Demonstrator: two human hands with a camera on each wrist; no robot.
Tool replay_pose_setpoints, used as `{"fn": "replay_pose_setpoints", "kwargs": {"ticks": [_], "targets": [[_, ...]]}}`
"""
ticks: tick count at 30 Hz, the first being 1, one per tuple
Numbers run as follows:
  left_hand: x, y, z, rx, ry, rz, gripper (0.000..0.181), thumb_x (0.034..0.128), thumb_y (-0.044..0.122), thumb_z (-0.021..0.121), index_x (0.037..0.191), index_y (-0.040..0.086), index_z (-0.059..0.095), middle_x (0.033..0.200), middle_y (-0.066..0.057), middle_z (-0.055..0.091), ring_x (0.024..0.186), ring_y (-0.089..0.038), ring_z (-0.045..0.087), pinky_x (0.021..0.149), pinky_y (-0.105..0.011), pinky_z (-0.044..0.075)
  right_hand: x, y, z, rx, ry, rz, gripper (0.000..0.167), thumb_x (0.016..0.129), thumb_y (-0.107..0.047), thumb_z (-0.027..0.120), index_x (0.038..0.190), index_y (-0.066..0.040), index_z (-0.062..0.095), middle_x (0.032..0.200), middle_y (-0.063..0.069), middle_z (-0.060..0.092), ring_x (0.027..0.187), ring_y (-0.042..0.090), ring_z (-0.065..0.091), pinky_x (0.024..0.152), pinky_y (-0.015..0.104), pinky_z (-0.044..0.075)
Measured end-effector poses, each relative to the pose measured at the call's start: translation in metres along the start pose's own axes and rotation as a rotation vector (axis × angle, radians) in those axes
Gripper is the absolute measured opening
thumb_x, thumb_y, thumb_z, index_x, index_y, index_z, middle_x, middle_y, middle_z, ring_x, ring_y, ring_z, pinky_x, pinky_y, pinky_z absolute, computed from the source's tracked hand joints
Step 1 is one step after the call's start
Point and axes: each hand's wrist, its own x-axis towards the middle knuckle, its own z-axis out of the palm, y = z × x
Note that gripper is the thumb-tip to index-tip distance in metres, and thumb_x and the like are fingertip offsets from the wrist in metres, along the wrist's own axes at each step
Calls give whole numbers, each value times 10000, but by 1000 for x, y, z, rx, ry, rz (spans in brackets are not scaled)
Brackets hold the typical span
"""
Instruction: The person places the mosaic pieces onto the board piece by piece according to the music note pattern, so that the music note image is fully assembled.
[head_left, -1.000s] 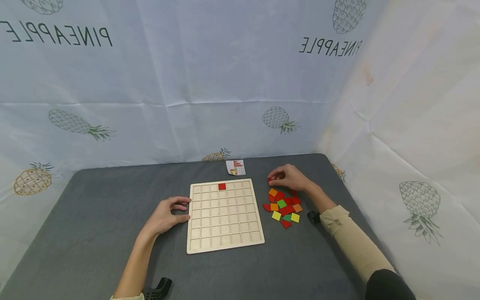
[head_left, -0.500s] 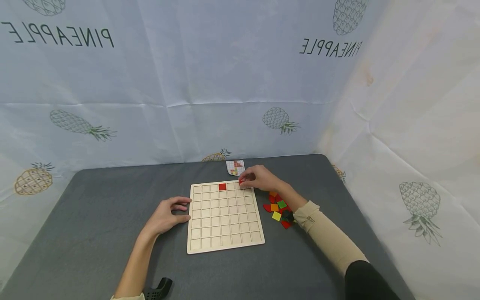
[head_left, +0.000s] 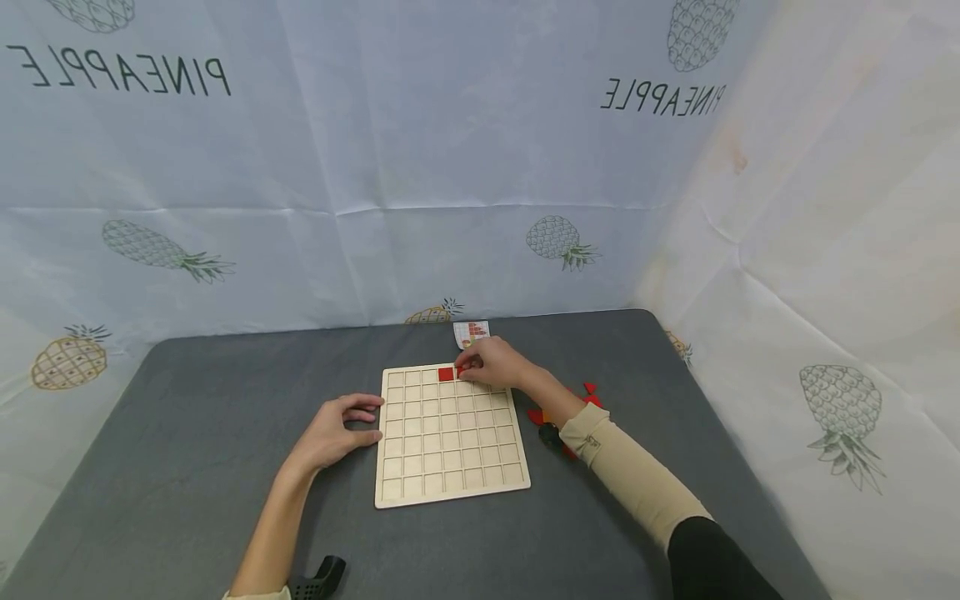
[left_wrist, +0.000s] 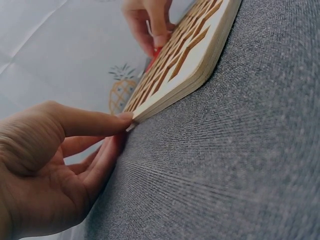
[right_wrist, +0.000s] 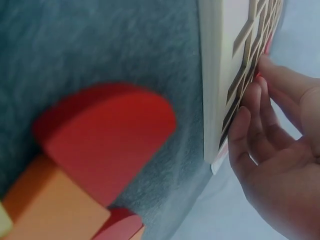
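A light wooden grid board (head_left: pixel 450 433) lies on the grey table, with a red square (head_left: pixel 446 374) in its far row. My left hand (head_left: pixel 333 431) touches the board's left edge with thumb and fingertips; in the left wrist view the hand (left_wrist: pixel 60 160) has its thumb against the board's rim (left_wrist: pixel 175 95). At the far row, just right of that square, my right hand (head_left: pixel 497 364) pinches a second red piece (head_left: pixel 460 372), mostly covered by the fingers. The right wrist view shows this hand (right_wrist: pixel 280 135) low over the board (right_wrist: pixel 214 75).
Right of the board lie loose red pieces (head_left: pixel 592 400), partly hidden under my right forearm. A rounded red piece (right_wrist: pixel 110 135) and an orange one (right_wrist: pixel 60 205) show in the right wrist view. Beyond the board lies a printed card (head_left: pixel 469 331); patterned cloth hangs behind the table.
My right hand has moved left from beside the loose pieces to the board's far row, carrying a red piece. The left hand stays at the board's edge.
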Motion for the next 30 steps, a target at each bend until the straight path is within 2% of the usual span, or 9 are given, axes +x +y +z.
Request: {"fn": "replay_pose_setpoints", "kwargs": {"ticks": [6,10,15,18,22,26,30], "targets": [[1,0,0,2,1,1,549,898,27,849,1410,-34,661,1358,-255,678,1208,-372,703,900,-316,583,-3,-2,-2,21,24,7,225,1032,-76,728,1238,-31,806,1142,120,831,1016,222,800,881,271,630],[2,0,0,4,1,1,550,898,30,852,1410,-32,662,1358,-252,681,1207,-369,707,912,-324,585,-9,4,-10,91,42,14,225,1035,-76,725,1243,-36,802,1185,123,825,1038,233,802,913,298,638],[2,0,1,9,3,3,549,896,29,853,1409,-31,664,1361,-252,684,1209,-372,710,924,-344,588,-24,19,-27,142,80,39,230,1022,-83,743,1234,-14,796,1194,139,819,1041,253,795,965,367,642],[1,0,1,7,4,5,548,896,23,851,1408,-32,664,1362,-254,682,1210,-375,709,915,-334,589,-38,30,-38,148,76,69,231,1016,-87,748,1229,-13,797,1184,144,819,1027,262,788,973,401,642],[2,0,1,8,2,5,551,894,23,851,1409,-34,663,1363,-255,681,1212,-377,708,913,-330,590,-61,46,-54,154,20,99,217,1006,-99,768,1202,-12,802,1166,148,819,1001,234,787,952,388,644],[2,0,1,4,2,-3,554,894,31,855,1410,-30,664,1365,-253,683,1213,-376,709,931,-362,589,-84,61,-67,188,-66,132,225,989,-86,783,1191,13,795,1150,176,811,952,200,778,876,310,635],[2,0,0,3,-1,-8,554,897,33,852,1413,-30,662,1368,-254,679,1214,-375,706,931,-368,590,-105,74,-78,214,-139,139,232,975,-45,781,1189,46,784,1164,230,795,920,220,770,810,254,615]]}}
